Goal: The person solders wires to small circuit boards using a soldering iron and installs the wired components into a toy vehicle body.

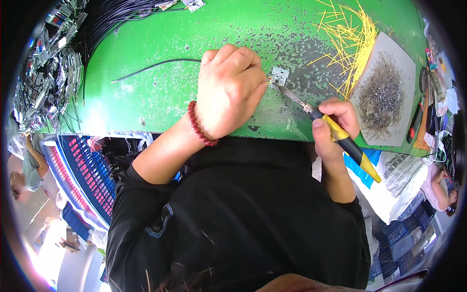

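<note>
My left hand (231, 87), a red beaded bracelet at its wrist, is closed over a thin black wire (155, 63). One end of the wire trails out to the left across the green tabletop (160, 104). Just beyond the fingertips lies a small white circuit board (280, 74). What sits between the fingertips at the board's edge is too small to make out. My right hand (340, 121) grips a soldering iron (360, 158) by its yellow and black handle. Its tip points left and meets the board's lower edge, close to the left fingers.
Thin yellow wires (357, 41) are strewn at the far right. Beside them lies a pale slab (409, 68) covered with dark residue. Black cables (109, 22) and a heap of metal-cased parts (46, 82) crowd the left. A blue basket (90, 177) stands below the table's left edge.
</note>
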The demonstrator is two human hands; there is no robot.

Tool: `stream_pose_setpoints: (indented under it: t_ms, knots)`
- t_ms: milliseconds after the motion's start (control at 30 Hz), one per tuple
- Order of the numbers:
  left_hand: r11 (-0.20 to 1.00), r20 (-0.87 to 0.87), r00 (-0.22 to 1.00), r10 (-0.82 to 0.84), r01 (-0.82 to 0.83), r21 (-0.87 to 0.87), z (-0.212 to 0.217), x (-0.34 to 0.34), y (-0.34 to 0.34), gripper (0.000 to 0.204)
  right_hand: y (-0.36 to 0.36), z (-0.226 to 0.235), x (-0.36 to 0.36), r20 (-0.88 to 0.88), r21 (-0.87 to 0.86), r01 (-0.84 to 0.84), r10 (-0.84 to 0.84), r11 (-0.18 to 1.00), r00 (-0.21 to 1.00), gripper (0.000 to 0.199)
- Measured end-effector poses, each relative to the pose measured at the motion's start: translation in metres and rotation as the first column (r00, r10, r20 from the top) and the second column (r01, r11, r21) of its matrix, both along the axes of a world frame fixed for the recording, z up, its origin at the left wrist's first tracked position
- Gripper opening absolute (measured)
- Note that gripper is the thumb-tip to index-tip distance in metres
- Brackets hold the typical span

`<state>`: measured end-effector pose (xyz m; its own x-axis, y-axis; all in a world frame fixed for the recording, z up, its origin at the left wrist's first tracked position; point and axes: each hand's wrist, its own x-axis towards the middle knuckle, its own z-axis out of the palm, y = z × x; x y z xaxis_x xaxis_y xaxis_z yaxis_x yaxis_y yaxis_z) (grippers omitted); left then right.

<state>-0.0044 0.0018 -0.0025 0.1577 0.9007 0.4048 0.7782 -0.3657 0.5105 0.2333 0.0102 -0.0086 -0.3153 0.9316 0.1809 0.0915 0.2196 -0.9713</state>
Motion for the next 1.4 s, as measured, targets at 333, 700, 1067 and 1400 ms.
stream_pose_setpoints:
  t_ms: [333,700,1067,1400]
  knots:
    - [1.000,0.003,1.000,0.017,-0.017,-0.005,0.002,0.003,0.001,0.013,-0.004,-0.001,0.014,-0.160,0.038,0.047,-0.040,0.998,0.986,0.027]
    - [0.998,-0.058,0.998,-0.039,0.036,-0.049,0.020,0.057,0.057,0.013,0.012,-0.003,0.071,-0.199,0.152,0.371,-0.339,0.916,0.919,0.026]
    - [0.999,-0.291,0.957,-0.011,0.024,0.040,0.004,0.068,0.075,0.009,0.009,-0.003,0.082,-0.244,0.158,0.403,-0.360,0.901,0.900,0.029]
    - [0.994,0.074,0.996,-0.043,0.050,-0.101,0.026,0.002,0.010,0.009,-0.005,0.002,0.029,-0.245,0.036,0.108,-0.096,0.994,0.965,0.027]
